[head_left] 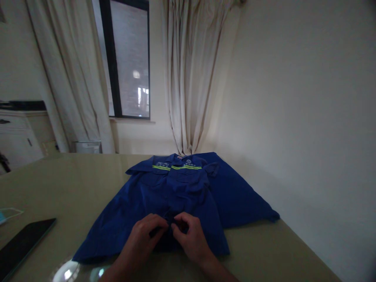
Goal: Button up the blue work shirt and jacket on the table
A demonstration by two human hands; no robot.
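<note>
A dark blue work shirt [152, 199] with yellow-green stripes and white print on the chest lies spread on the table, its collar toward the far side. Both hands are over the front opening near the lower hem. My left hand [143, 235] pinches the shirt's front edge between thumb and fingers. Close beside it, my right hand [190, 237] pinches the facing edge in the same way. The bit of cloth between the fingertips is dark, and any button there cannot be made out.
More blue cloth [243, 196] lies under and right of the shirt, up to the table's right edge by the wall. At left on the table [88, 184] are a dark flat device [26, 244] and a light blue face mask [3, 217]. Curtains [190, 78] and a window [131, 58] stand behind.
</note>
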